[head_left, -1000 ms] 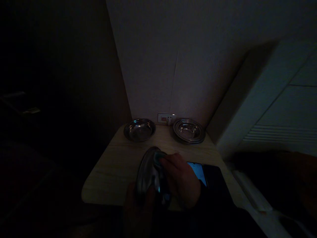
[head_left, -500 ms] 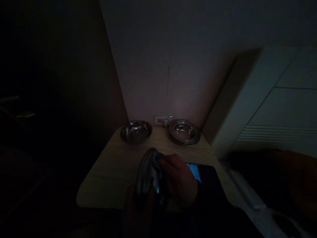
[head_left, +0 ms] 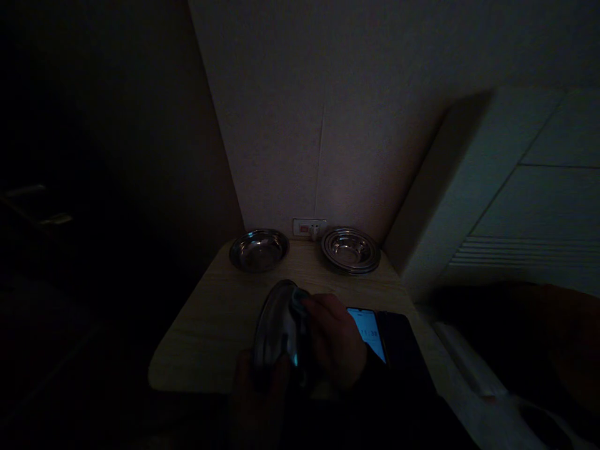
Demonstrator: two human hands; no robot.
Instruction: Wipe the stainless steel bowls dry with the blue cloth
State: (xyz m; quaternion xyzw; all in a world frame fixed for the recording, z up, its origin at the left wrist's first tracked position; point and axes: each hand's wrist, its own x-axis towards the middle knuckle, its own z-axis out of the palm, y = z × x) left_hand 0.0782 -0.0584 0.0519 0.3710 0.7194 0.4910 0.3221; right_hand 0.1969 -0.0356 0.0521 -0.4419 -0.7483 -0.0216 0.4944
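Observation:
The room is very dark. My left hand grips the lower edge of a steel plate, which is tilted up on its side over the near part of the small wooden table. Pressed against the plate's inner face is a cloth, bunched under the closed fingers of my right hand. A lit phone lies on the table just right of that hand.
Against the wall at the back stand a single steel plate on the left and a stack of steel plates on the right, with a wall socket between them. A pale cabinet rises to the right.
My right hand with the cloth has slid a little across the plate's face. The view shifted slightly, and more of the phone screen shows.

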